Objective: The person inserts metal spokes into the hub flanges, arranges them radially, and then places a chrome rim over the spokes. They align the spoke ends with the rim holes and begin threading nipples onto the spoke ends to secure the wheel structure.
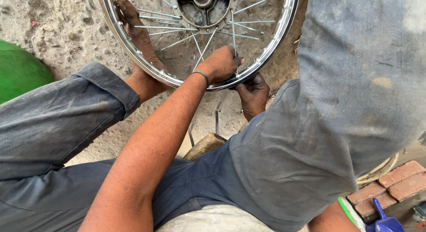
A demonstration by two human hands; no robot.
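A chrome spoked wheel rim (111,25) with a grey hub (202,7) lies on the sandy ground between my legs. My left hand (220,63), a dark band on its wrist, is closed around a thin spoke (233,30) where it meets the rim's near edge. My right hand (254,93) reaches out from under my raised right knee and grips the outside of the rim just below the left hand. A bare, dirty foot (134,30) rests inside the rim on its left side.
A green rounded object (20,72) sits at the left edge. A wooden block (205,145) lies under my legs, with thin metal rods (216,121) on the ground nearby. Red bricks (401,178) and a blue plastic item (385,221) are at the lower right.
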